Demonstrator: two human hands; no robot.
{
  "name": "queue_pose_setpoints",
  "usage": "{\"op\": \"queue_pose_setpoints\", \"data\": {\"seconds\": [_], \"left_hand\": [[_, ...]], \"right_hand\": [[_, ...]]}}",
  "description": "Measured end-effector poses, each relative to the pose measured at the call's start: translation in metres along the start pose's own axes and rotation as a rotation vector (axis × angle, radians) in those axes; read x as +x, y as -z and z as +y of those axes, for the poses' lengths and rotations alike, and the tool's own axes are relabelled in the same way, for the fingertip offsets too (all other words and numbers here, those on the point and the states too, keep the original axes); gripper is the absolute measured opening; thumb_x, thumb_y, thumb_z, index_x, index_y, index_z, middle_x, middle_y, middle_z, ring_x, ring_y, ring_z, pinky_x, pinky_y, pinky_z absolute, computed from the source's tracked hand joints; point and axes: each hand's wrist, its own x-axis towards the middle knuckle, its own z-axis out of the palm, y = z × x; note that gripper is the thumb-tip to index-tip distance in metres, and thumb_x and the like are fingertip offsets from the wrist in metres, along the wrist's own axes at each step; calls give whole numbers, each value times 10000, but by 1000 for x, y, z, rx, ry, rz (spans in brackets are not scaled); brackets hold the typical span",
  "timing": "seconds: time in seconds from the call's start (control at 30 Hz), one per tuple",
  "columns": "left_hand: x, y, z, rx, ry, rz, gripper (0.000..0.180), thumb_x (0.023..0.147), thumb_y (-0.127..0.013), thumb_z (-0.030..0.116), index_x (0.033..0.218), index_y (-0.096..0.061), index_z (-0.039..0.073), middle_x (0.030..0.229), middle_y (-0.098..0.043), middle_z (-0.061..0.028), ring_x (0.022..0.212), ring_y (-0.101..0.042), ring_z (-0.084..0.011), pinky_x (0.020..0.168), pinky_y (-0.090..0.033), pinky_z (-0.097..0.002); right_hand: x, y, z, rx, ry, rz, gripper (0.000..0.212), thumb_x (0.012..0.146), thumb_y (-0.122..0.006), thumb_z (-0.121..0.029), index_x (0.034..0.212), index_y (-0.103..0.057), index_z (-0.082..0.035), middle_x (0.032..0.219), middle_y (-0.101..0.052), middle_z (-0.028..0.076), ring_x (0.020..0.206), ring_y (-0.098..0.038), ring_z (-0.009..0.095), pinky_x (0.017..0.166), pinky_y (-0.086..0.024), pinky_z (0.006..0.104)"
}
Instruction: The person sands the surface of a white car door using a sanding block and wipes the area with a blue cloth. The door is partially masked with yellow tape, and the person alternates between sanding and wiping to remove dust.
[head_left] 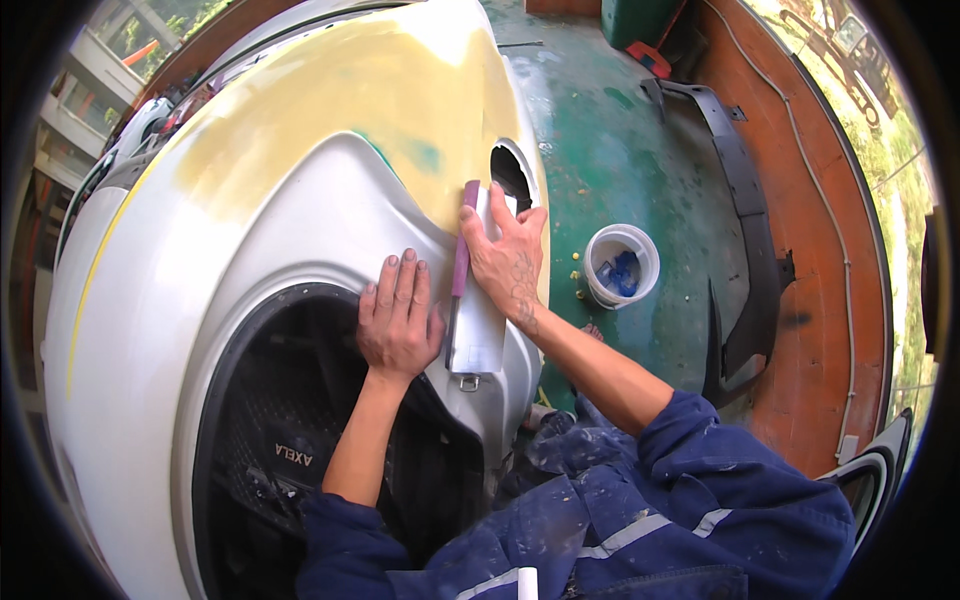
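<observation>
A white car body (130, 330) fills the left, with a wide patch of yellow body filler (300, 130) and a small green spot on its panel. My right hand (507, 255) grips a long silver sanding block (480, 335), thumb and fingers over its upper part. Purple sandpaper (461, 262) shows along the block's left edge. The block lies lengthwise against the panel, just left of a dark round opening (510, 175). My left hand (398, 318) rests flat on bare white bodywork beside the block, fingers stretched out, holding nothing.
Below my left hand gapes the car's dark trunk opening (270, 400). A white bucket (620, 265) with blue stuff inside stands on the green floor (590, 130) at right. A black bumper (745, 210) leans along the reddish-brown wall (815, 300). A dark green bin (630, 22) is behind.
</observation>
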Motion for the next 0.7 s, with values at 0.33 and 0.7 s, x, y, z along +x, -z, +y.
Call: {"op": "queue_pose_setpoints", "data": {"seconds": [0.33,0.7], "left_hand": [[1,-2,-9,-19,9,34,482,968,-606,233,1404,-689,46,1526,-633,-116,1448,-557,-299,1182,-323,-444],[-1,-4,-16,52,-28,64,444,976,-622,273,1341,-731,45,1484,-667,-112,1416,-584,-299,1158,-340,-433]], "right_hand": [[22,-19,-20,18,5,35,637,950,-697,-474,1437,-643,-68,1096,-470,256,993,-584,433,857,-510,491],[8,-17,-25,1,46,51,633,953,-718,-417,1459,-618,-51,1099,-442,245,1011,-548,426,870,-477,493]]}}
